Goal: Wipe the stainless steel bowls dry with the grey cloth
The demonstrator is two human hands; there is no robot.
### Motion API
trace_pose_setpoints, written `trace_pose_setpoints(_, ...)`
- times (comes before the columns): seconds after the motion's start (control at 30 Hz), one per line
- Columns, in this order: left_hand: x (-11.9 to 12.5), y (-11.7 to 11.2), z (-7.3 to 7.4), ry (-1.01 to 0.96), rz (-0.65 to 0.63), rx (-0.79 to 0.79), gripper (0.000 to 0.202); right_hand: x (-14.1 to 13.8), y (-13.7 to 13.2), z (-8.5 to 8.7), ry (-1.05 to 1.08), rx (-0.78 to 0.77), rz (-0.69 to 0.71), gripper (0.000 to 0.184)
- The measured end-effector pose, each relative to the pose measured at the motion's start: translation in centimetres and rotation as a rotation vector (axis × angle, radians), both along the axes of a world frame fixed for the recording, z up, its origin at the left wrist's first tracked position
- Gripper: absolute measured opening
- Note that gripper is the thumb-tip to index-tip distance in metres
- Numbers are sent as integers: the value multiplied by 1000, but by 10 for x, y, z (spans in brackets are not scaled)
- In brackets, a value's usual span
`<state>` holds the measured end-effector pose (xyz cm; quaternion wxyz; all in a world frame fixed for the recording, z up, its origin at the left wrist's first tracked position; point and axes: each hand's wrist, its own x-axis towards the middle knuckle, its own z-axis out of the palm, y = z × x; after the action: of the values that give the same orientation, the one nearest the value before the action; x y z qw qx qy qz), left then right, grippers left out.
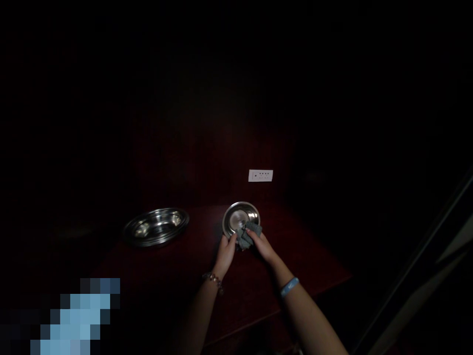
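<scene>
A shiny metal bowl [238,217] is tilted toward me above the dark red table. My left hand [225,254] grips its lower left rim, thumb on the near side. In my right hand [261,245] is a grey-green cloth [244,239], pressed against the bowl's lower right rim with the thumb on top. Part of the cloth lies close to my left thumb and covers the bowl's near edge. The fingers behind the bowl are hidden.
Several metal dishes [157,228], apparently stacked, sit on the table [258,296] to the left. A white socket panel [260,175] is on the back wall. A slanted pale-edged shape [421,291] stands at the right. Much of the surroundings is too dark to make out.
</scene>
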<state>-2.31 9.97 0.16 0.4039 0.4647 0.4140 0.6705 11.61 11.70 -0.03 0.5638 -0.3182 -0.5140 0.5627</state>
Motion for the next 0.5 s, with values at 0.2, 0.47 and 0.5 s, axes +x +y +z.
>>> trace_pose_setpoints(0.2,-3,0,2,40,7,0,24,1,4,-5,-34,9,-5,47)
trace_pose_setpoints(0.47,-4,-2,4,53,6,-30,19,1,5,-6,-51,14,-37,45)
trace_pose_setpoints(0.5,-4,-4,6,34,11,-41,19,1,5,-5,-59,21,-52,44)
